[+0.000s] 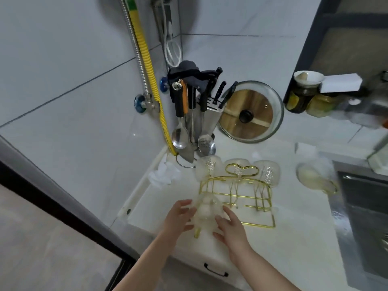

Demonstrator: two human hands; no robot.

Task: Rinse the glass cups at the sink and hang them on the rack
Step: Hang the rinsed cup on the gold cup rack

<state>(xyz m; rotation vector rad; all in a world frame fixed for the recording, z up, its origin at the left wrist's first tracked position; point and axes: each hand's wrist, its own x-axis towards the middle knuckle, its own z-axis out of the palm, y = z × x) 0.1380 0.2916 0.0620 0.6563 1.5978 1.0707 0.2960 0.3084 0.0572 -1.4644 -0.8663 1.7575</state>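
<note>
Both hands, left hand (180, 215) and right hand (232, 228), clasp one glass cup (206, 213) at the gold rack (237, 198), near corner.

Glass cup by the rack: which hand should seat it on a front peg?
Probably the right hand. It holds the glass cup on the side toward the gold rack's free front pegs. The left hand cups the far side, better for steadying. Both have a grip now.

A home kitchen: tiled walls meet a white counter (273, 248) beside a steel sink (365, 223), with a knife block (212, 114), hanging ladles (180, 131), a pot lid (251, 112) and jars (300, 99)
</note>
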